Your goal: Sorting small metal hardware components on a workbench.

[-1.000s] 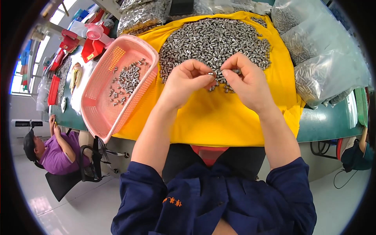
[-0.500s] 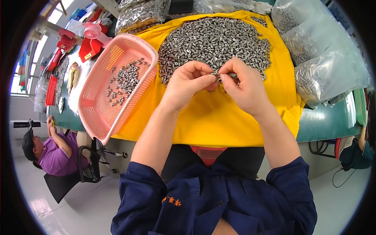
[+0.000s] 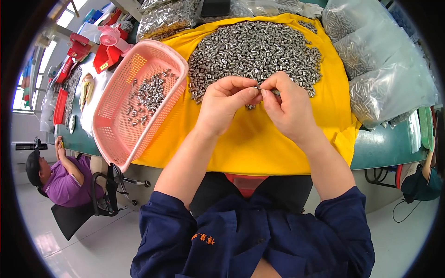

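Between hands (image 3: 222,103) (image 3: 293,107) and edge (image 3: 278,172), open cloth (image 3: 259,143)

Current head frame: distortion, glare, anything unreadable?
Head view: fisheye bends the green table edge, corners black; head view: windows blown out, sheen on the clear bags; head view: metal part between left hand and right hand fingertips too small and covered to make out.

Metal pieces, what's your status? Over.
Left hand, right hand close, small metal piece pinched between. Metal pile just beyond. Pink basket left, out of the way.
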A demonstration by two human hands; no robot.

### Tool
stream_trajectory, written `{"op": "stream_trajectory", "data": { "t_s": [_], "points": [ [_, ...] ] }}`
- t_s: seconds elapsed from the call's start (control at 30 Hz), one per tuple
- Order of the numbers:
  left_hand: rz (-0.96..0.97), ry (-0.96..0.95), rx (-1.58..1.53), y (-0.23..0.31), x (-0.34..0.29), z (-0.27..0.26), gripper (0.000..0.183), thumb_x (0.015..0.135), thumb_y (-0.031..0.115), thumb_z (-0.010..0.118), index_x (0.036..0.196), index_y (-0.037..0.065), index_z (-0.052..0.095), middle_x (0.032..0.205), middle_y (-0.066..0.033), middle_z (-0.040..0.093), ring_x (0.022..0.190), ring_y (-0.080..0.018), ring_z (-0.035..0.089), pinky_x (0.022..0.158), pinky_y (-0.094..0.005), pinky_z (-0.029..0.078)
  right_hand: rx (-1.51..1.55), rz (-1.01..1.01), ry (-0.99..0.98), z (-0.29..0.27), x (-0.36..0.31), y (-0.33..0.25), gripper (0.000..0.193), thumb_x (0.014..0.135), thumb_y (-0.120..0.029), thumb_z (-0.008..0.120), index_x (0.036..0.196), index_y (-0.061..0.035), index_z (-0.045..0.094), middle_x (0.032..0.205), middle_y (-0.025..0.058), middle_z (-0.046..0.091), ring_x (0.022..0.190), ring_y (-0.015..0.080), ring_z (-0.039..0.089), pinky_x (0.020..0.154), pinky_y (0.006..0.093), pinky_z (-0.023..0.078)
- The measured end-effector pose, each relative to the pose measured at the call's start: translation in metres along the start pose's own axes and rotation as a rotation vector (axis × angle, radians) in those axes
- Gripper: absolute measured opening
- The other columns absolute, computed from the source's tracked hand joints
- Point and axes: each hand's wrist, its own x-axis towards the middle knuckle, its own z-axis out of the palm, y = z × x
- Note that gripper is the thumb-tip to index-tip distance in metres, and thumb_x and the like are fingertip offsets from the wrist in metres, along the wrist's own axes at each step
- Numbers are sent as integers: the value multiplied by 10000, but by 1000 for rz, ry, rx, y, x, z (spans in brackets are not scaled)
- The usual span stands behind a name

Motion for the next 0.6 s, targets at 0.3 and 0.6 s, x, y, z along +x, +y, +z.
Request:
{"op": "stream_trajectory", "data": {
  "t_s": [0.3,0.6],
  "points": [
    [-35,128,-159,2,6,-4,130,827,26,533,947,44,580,896,-60,608,822,-162,593,721,-278,491,19,90,40,-5,2,-5,59,762,-24,510,820,-24,495,676,115,559,599,243,572,534,311,440],
    [-152,134,-322,6,6,-7,129,850,60,516,973,58,556,895,-51,601,790,-137,587,667,-250,481,17,94,57,-7,5,-5,60,768,-31,528,825,-17,513,652,85,562,534,151,538,496,258,418]
  ]
}}
